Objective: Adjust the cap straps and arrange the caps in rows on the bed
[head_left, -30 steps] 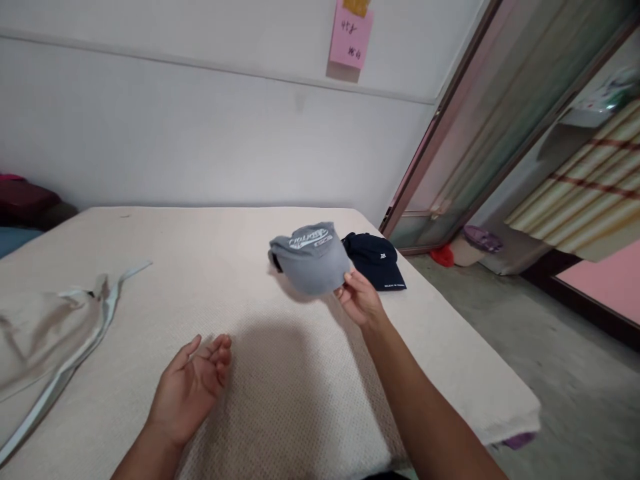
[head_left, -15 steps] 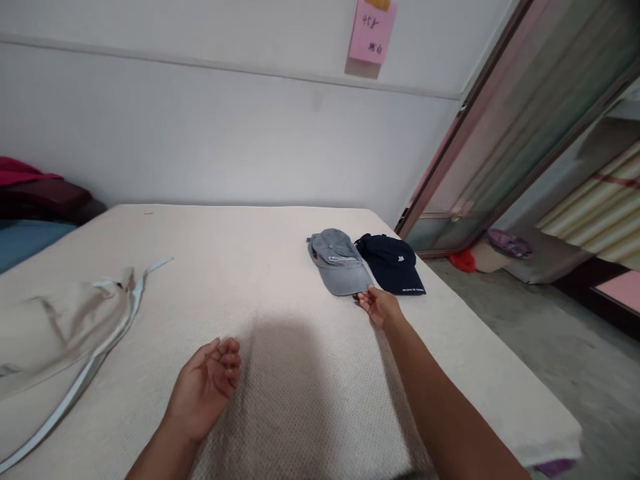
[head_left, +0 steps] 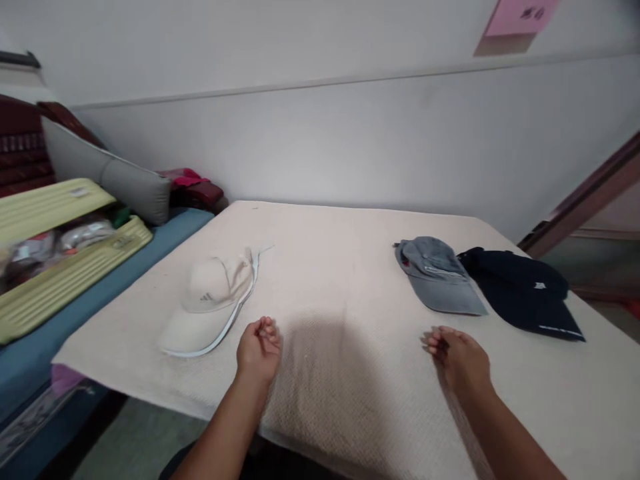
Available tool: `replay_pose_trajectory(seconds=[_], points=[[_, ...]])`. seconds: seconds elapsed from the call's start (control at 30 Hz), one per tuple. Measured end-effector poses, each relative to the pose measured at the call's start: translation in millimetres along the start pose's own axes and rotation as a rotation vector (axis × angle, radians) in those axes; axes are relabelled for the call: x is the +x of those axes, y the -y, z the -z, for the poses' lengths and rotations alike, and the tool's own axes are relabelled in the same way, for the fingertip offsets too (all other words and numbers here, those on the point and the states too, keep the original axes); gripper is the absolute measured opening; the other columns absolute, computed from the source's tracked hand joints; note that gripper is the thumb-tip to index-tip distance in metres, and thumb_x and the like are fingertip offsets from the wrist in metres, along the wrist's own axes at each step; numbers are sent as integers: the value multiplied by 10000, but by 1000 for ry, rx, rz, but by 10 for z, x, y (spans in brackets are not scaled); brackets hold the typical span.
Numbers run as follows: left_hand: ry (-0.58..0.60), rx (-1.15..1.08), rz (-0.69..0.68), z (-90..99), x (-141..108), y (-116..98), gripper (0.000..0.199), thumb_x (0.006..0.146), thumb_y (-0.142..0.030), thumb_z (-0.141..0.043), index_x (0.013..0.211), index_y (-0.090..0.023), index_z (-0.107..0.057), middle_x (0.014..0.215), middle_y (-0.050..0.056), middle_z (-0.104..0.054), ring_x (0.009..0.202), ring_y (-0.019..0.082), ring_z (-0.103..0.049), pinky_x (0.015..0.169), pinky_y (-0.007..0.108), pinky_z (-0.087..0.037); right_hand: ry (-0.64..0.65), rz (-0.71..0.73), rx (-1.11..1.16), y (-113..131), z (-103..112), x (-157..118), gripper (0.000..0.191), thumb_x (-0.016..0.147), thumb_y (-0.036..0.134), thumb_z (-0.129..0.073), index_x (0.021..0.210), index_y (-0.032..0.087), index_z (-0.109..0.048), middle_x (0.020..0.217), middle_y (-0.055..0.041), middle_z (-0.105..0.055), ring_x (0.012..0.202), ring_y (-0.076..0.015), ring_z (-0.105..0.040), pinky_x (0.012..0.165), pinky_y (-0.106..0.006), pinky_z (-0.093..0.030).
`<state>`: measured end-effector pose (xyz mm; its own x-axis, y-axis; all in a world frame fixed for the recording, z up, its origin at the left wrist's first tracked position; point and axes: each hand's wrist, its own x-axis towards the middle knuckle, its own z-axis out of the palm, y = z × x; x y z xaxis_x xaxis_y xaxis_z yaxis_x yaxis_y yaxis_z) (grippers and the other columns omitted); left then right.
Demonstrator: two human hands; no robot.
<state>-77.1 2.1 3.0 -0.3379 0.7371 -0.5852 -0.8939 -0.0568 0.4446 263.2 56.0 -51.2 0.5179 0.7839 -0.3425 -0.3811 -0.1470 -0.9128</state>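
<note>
Cream cloth (head_left: 325,260) spreads across the middle of the frame, below a pale wall (head_left: 300,147) with a pink note (head_left: 523,17) at the upper right. On the left side are a gray pillow (head_left: 115,175) and a yellow container (head_left: 75,277). Right of center, a gray cap (head_left: 440,277) lies on the cloth just beside a dark blue cap (head_left: 525,293); a white cap (head_left: 207,303) lies left of center. The left hand (head_left: 259,353), lower center-left, is near the white cap, fingers loosely curled with nothing held. The right hand (head_left: 460,357), lower right, is just below the gray cap, fingers slackly bent and clear of it
</note>
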Motion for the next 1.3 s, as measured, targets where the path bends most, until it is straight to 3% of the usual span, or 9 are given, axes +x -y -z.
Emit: replay_pose_trajectory(seconds=[0.23,0.37,0.47,0.67,0.87,1.0,1.17,1.3], points=[[-91,-64,-116,296,76,-419,208,759,25,-390,691,-135,-504,581,3,-544,396,54,-503,332,124,-361,152,32,-7,-374,-537,-777,193,635,166,-633,804,179,-541,569,14,-568,482,-98,-526,417,-192,-404],[-128,-74,-161,407,105,-581,187,792,-3,-400,702,-133,-500,603,18,-561,416,56,-518,354,114,-393,354,-55,-70,-558,-784,-978,205,647,220,-647,824,181,-553,583,6,-579,494,-110,-525,414,-204,-372],[-150,-75,-181,422,116,-620,169,822,-39,-420,708,-134,-500,622,27,-577,438,61,-537,374,116,-413,432,-85,-141,-618,-887,-1033,213,643,245,-655,824,180,-564,578,10,-572,477,-112,-516,408,-213,-357],[-112,-79,-223,346,134,-642,167,855,-154,-461,700,-133,-521,670,40,-608,450,59,-544,357,115,-378,561,-145,-255,-551,-894,-1076,192,648,263,-638,808,172,-585,584,2,-577,468,-119,-525,407,-221,-354],[-129,-63,-261,311,210,-694,205,875,-144,-410,723,-110,-543,725,84,-646,474,62,-569,362,105,-399,584,-201,-269,-482,-924,-1108,138,659,234,-588,780,174,-560,576,13,-566,466,-114,-526,401,-211,-338],[-141,-77,-300,330,189,-713,206,895,-147,-410,725,-124,-525,700,47,-642,500,51,-582,402,84,-441,646,-211,-311,-496,-918,-1149,101,656,211,-565,752,189,-546,566,23,-564,456,-117,-526,389,-210,-340],[-56,-71,-275,329,196,-825,251,926,-155,-378,736,-115,-536,615,11,-598,391,25,-495,339,69,-389,676,-187,-351,-542,-906,-1159,84,649,192,-549,731,197,-535,540,27,-556,431,-116,-516,369,-207,-324],[-20,-80,-402,246,231,-878,253,939,-138,-364,787,-108,-564,677,14,-640,446,25,-546,395,62,-429,689,-176,-370,-566,-940,-1174,71,651,180,-528,718,201,-523,536,29,-551,418,-111,-501,358,-206,-307]])
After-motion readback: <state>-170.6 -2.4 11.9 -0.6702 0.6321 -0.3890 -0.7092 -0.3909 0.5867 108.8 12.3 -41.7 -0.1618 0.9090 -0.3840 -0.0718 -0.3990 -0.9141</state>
